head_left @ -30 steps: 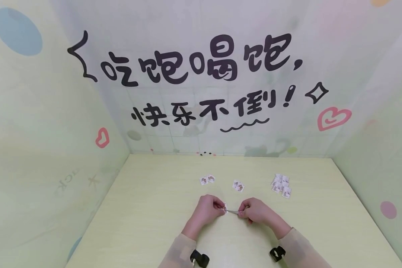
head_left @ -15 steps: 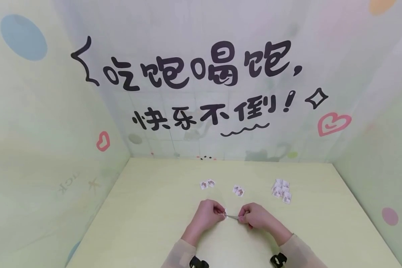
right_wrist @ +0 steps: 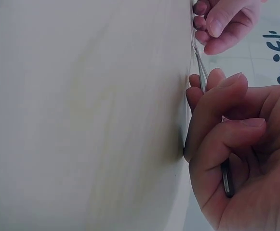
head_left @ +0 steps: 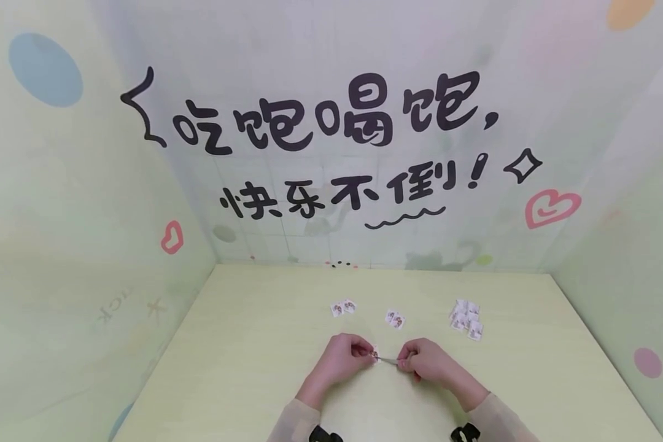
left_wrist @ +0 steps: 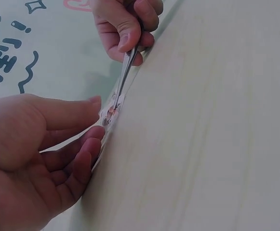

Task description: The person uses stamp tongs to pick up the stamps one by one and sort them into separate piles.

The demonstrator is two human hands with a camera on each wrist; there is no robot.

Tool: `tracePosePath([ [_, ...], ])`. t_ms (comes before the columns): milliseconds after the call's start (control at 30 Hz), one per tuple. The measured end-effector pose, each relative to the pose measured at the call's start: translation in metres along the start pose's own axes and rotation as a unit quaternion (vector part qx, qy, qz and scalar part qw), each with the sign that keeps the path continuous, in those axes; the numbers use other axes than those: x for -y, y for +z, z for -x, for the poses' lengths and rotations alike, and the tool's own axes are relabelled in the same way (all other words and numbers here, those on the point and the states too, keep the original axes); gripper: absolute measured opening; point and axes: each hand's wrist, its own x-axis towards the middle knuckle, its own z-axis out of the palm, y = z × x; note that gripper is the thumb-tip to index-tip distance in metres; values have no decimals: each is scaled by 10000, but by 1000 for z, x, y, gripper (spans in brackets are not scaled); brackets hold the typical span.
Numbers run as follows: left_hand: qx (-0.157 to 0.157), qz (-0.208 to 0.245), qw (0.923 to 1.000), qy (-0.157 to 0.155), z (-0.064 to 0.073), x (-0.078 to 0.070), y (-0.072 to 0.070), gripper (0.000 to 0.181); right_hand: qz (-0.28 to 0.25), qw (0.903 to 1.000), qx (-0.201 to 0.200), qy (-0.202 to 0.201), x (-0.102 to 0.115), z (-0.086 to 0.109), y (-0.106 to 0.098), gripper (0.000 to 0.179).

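Note:
My left hand [head_left: 347, 356] pinches the edge of a small white piece with a coloured picture [left_wrist: 109, 114], low over the table, between thumb and fingertips. My right hand [head_left: 426, 359] holds slim metal tweezers [left_wrist: 126, 72] with curled fingers, their points lying on the picture piece beside the left thumb. In the right wrist view the dark back end of the tweezers [right_wrist: 227, 179] shows inside the palm. Both hands face each other near the table's middle. The left fingers partly cover the piece.
Beyond the hands on the pale table [head_left: 243, 368] lie a pair of picture pieces [head_left: 344, 307], another overlapping pair [head_left: 395, 318] and a pile of several more [head_left: 466, 319] to the right. Printed walls [head_left: 287, 239] enclose the table's back and sides.
The head view has tilted up a little, so everything sits lower in it. The hands keep the same hold, with the tweezers still at the picture piece.

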Motion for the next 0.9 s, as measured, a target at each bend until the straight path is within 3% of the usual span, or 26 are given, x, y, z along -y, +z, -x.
tracePosePath([
  [333,-347,56,9993,104,-3,2,-3,10,-90,9998,-161,37,-9,-2,-12,6],
  [600,-1073,-46,9942,-89,-11,6,-16,10,-297,9984,-424,242,-14,-6,-22,8],
  [900,-1980,-517,9787,-173,-35,18,-39,15,-398,9922,-996,630,-14,-13,-37,6],
])
